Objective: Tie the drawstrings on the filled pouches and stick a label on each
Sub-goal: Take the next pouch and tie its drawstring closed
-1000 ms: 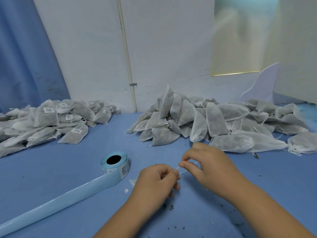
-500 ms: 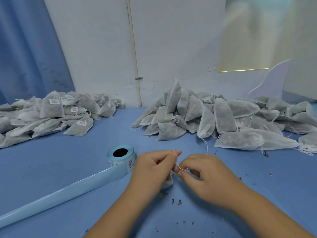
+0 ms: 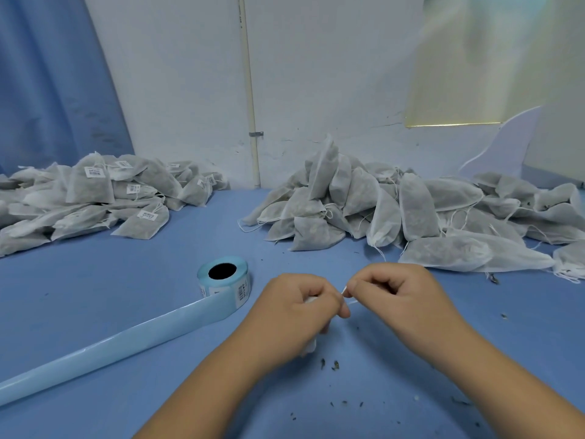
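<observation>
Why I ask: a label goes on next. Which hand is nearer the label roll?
Left. The left hand sits just right of the label roll, not touching it; the right hand lies farther right, beyond the left hand. Both pinch a drawstring.

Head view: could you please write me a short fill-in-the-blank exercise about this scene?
The labelled pouches are piled on the ____ side of the table. The left hand and right hand pinch a white ____ between them. The label roll is coloured light ____.
Missing words: left, drawstring, blue.
</observation>
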`<state>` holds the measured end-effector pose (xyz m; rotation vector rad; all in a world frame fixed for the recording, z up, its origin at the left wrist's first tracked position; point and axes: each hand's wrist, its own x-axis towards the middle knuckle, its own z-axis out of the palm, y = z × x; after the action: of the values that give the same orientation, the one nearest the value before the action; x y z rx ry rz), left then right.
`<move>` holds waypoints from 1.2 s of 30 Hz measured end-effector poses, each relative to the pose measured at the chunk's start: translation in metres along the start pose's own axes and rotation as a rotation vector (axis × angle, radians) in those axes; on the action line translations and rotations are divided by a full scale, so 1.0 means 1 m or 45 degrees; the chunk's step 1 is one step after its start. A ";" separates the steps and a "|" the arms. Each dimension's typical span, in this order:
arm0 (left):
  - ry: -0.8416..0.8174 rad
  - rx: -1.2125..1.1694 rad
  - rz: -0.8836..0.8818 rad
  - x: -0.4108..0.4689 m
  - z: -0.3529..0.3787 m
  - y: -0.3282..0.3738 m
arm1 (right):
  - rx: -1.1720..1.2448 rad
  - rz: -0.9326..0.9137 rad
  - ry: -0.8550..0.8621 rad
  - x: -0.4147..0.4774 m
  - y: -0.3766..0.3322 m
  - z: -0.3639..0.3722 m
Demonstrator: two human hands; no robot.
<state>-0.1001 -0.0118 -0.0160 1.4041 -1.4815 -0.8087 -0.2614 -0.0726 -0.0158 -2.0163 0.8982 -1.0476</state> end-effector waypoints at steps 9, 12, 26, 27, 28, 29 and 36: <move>-0.245 -1.305 -0.557 0.008 -0.021 0.000 | -0.415 -0.039 0.187 0.004 0.010 0.000; -0.250 -1.480 -0.693 0.012 -0.021 -0.009 | -0.254 -0.195 0.308 0.001 0.003 0.001; -0.512 -1.337 -0.751 0.010 -0.017 -0.009 | 0.235 0.114 -0.161 -0.007 -0.011 0.014; -0.520 -1.302 -0.747 0.009 -0.017 -0.009 | 0.237 0.129 -0.166 -0.007 -0.011 0.014; -0.523 -1.264 -0.744 0.009 -0.016 -0.009 | 0.244 0.145 -0.170 -0.007 -0.011 0.015; -0.519 -1.221 -0.739 0.009 -0.015 -0.009 | 0.249 0.163 -0.171 -0.007 -0.012 0.015; -0.490 -0.785 -0.606 0.004 -0.013 -0.006 | 0.157 0.291 -0.266 -0.006 -0.007 0.015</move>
<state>-0.0854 -0.0146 -0.0156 1.1601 -1.0161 -1.7440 -0.2495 -0.0603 -0.0189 -1.8317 0.9049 -0.7337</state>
